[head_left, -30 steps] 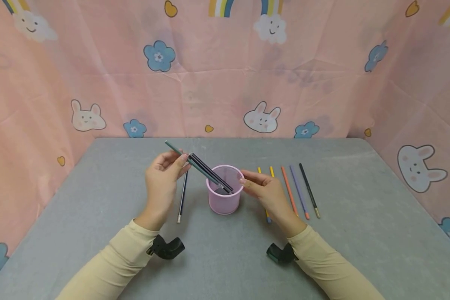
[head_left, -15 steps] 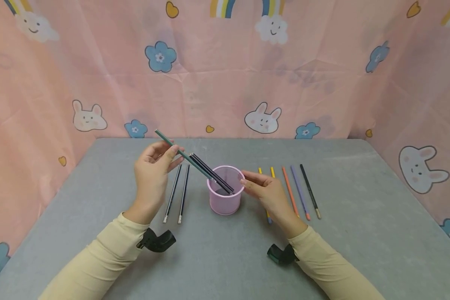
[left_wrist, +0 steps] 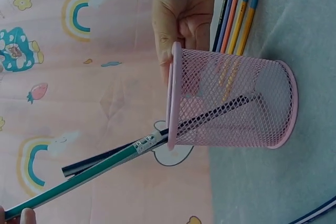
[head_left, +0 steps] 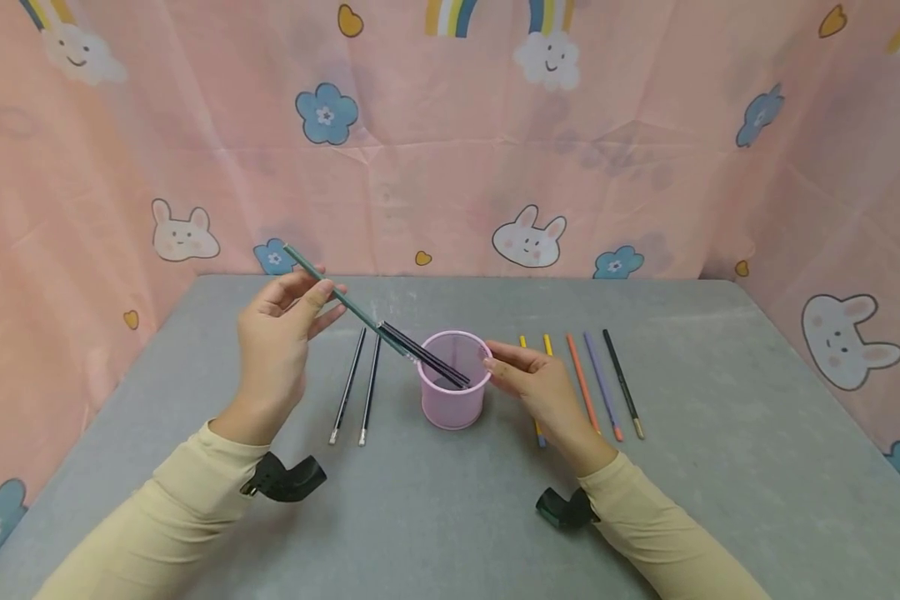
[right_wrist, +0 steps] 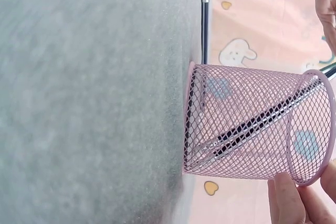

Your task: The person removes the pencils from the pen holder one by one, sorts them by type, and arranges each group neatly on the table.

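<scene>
My left hand (head_left: 277,350) pinches a green pencil (head_left: 356,310) between thumb and fingers near its upper end. The pencil slants down to the right, and its silver ferrule end (left_wrist: 145,142) overlaps the rim of a pink mesh pencil cup (head_left: 452,408). Dark pencils (head_left: 435,362) lean inside the cup, their tops sticking out over the left rim; the right wrist view shows their lower parts (right_wrist: 252,129) through the mesh. On the cup's right side, my right hand (head_left: 543,396) grips the rim with thumb and fingers. The cup stands upright on the table.
Two dark striped pencils (head_left: 347,387) lie left of the cup. Right of it lie several more: yellow ones partly behind my right hand, an orange one (head_left: 583,383), a purple one (head_left: 603,387) and a black one (head_left: 624,383). A pink patterned cloth (head_left: 450,167) hangs behind the grey table (head_left: 720,467).
My left hand has moved left and up with the green pencil, drawing its lower end from inside the cup to the rim. My right hand has stayed on the cup.
</scene>
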Demonstrator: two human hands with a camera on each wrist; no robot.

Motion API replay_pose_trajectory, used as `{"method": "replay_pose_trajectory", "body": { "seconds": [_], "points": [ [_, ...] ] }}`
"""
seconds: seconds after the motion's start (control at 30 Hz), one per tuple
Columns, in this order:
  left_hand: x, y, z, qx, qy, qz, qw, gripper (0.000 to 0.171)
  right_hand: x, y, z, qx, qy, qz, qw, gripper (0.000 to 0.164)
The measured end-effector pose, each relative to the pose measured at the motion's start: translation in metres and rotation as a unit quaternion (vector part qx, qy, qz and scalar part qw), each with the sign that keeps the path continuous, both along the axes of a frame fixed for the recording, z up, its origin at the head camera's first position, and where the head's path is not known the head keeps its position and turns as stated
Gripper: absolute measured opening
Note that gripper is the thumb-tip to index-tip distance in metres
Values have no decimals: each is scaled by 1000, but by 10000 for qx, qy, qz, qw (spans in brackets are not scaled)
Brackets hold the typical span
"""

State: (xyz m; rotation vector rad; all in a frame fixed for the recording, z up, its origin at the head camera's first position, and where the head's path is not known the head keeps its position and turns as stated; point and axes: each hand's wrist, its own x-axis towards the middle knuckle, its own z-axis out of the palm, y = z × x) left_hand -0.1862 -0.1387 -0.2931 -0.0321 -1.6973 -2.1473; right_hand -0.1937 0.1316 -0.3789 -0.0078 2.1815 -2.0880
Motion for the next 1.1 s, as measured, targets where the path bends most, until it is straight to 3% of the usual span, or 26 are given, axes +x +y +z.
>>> {"method": "replay_pose_trajectory", "body": {
  "seconds": [0.43, 0.6, 0.77, 0.93, 1.03, 1.1],
  "points": [
    [1, -13, 3, -251, -191, -245, 9992, 8, -1, 0, 1, -62, -7, 8, 10000, 42],
    [-4, -21, 1, -862, -405, -366, 9948, 11, -1, 1, 2, -42, 18, 19, 10000, 41],
    [-11, -28, -4, -2088, -869, -559, 9725, 30, 0, 1, 2, -94, -5, 46, 9999, 42],
    [-18, -34, -9, -3089, -1346, -837, 9378, 36, -1, 0, 2, -107, -25, 62, 9999, 42],
    [-23, -37, -12, -3472, -1622, -989, 9184, 36, -1, 1, 1, -70, -55, 73, 9999, 42],
    [-27, -39, -15, -3569, -1781, -1065, 9108, 36, -1, 1, 1, -39, -75, 75, 9999, 42]
  ]
}}
